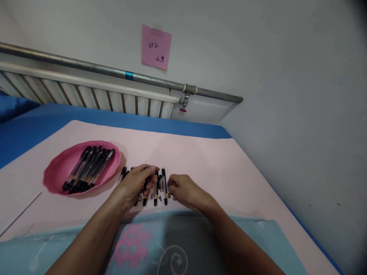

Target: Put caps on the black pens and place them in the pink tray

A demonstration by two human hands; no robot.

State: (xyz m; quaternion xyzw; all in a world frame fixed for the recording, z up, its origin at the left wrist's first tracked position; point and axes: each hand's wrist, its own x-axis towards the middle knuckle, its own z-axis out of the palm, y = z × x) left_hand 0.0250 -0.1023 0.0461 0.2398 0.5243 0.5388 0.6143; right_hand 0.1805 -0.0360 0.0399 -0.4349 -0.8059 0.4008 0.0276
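My left hand [141,182] is curled above a row of pen parts, thumb and fingers bent together. Something dark shows within its grasp, but I cannot make out what. Just right of the row, my right hand [183,190] is closed with its fingertips tucked in; whether it holds anything is hidden. Between the hands lie a black pen barrel [164,186] and another black barrel [156,191], both roughly upright in the view. A clear cap with a black end [161,184] rests between them. Small metal pen tips [160,198] lie near their lower ends.
A pink oval basin [53,173] at the left holds several black-capped pens [88,168]. A thin white rod [21,214] lies nearer on the pink tabletop [200,152]. Light blue patterned cloth [258,236] covers the front edge. Behind are a radiator [114,101] and a metal pipe [94,67].
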